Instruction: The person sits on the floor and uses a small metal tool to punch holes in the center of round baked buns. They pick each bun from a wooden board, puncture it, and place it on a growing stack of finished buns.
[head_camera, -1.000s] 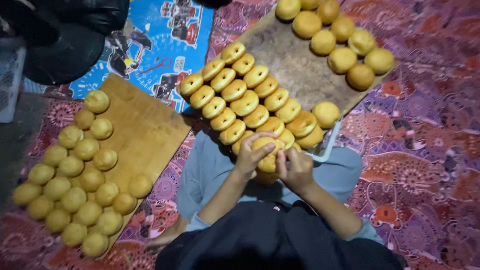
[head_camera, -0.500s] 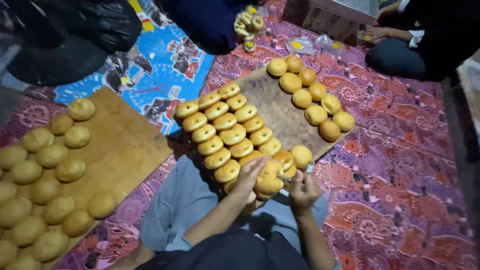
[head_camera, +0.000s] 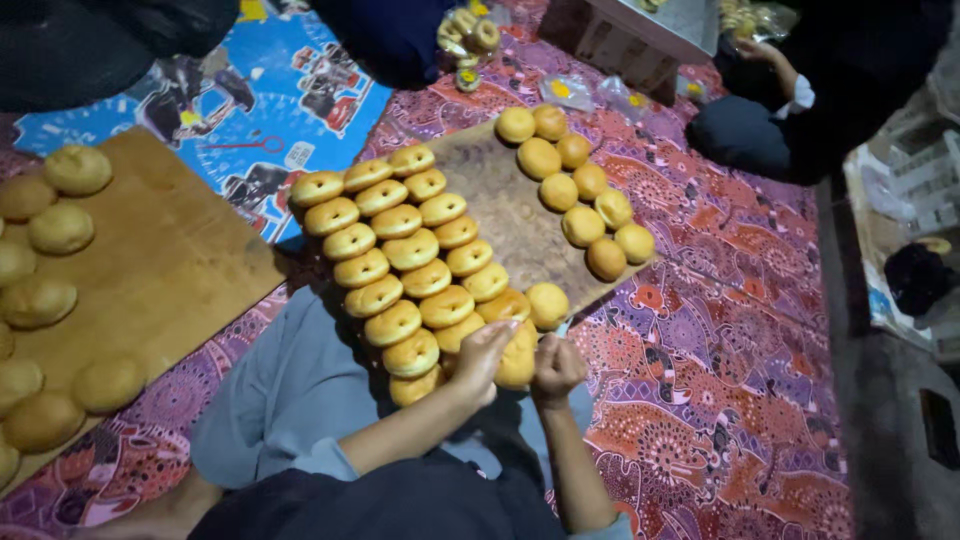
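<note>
Item 1, nearest: left hand (head_camera: 483, 352) and right hand (head_camera: 556, 366), both over the person's lap at the near end of the centre board (head_camera: 505, 205). Each grip is closed round the same golden bun (head_camera: 517, 362); left fingers curl on its left side, right fist on its right side. Bun held just off the board's near corner, touching the last pieces of the rows.

Item 2: grey-blue cloth (head_camera: 290, 390) over the knees, under the board's near end.

Item 3: ring-shaped buns (head_camera: 412, 250) w/ dimpled centres, three close rows approx., running along the board's left edge from near end to far-left corner, pieces touching.

Item 4: one round bun (head_camera: 547, 305) alone at the board's near-right edge, just beside the hands.

Item 5: plain round buns (head_camera: 580, 195), two loose columns along the board's right edge to the far corner.

Item 6: second board (head_camera: 170, 270), left side of the floor mat (head_camera: 720, 330); round buns (head_camera: 60, 228) along its left edge, partly out of frame.

Item 7: blue printed sheet (head_camera: 260, 110) beyond the two boards.

Item 8, farthest: small pile of ring buns (head_camera: 470, 38) at the mat's far edge; cardboard box (head_camera: 640, 40); another person in dark clothes (head_camera: 800, 110) seated far right, hand at clear bags, detail too dim to tell.
</note>
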